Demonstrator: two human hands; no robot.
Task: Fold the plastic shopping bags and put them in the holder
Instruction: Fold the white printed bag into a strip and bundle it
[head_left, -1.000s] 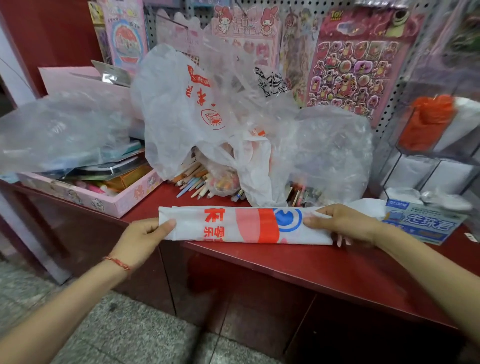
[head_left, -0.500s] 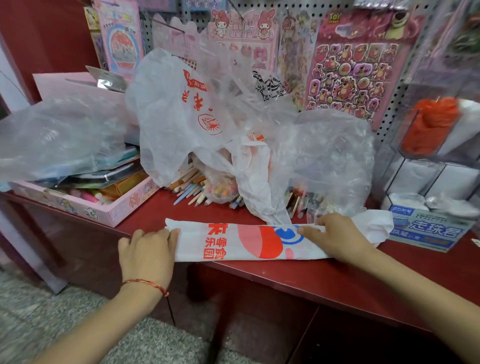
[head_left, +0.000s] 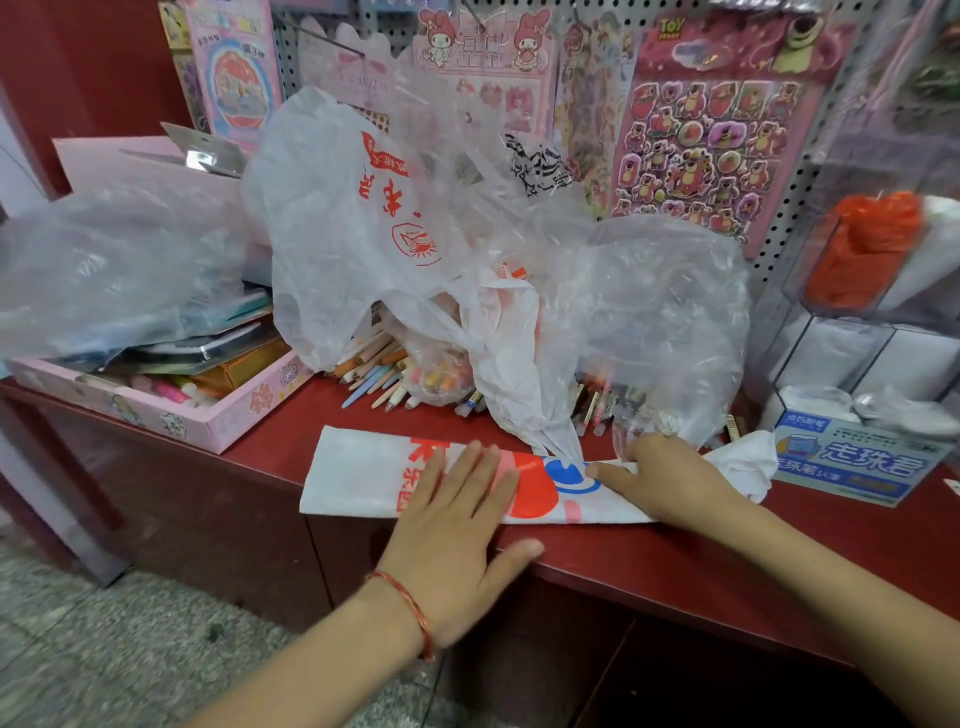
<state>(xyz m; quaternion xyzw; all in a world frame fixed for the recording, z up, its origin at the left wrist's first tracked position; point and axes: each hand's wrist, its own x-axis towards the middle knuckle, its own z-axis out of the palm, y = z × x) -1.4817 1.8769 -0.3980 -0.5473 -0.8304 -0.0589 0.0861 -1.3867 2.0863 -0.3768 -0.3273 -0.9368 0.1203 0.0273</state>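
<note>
A white plastic bag with red and blue print lies folded into a long flat strip along the front of the red counter. My left hand lies flat on the strip's middle, fingers straight, thumb along the counter's edge. My right hand presses the strip's right part, its index finger stretched along the fold; the bag's handles bunch up beyond it. A clear holder at the right holds an orange bag and a white one.
A heap of loose clear and white bags covers the counter behind the strip, over scattered pencils. A pink box of stationery stands at the left, a blue-printed tissue pack at the right. Sticker sheets hang on the pegboard.
My left hand has slid from the strip's left end to its middle and now lies flat on it. My right hand has stayed on the right part.
</note>
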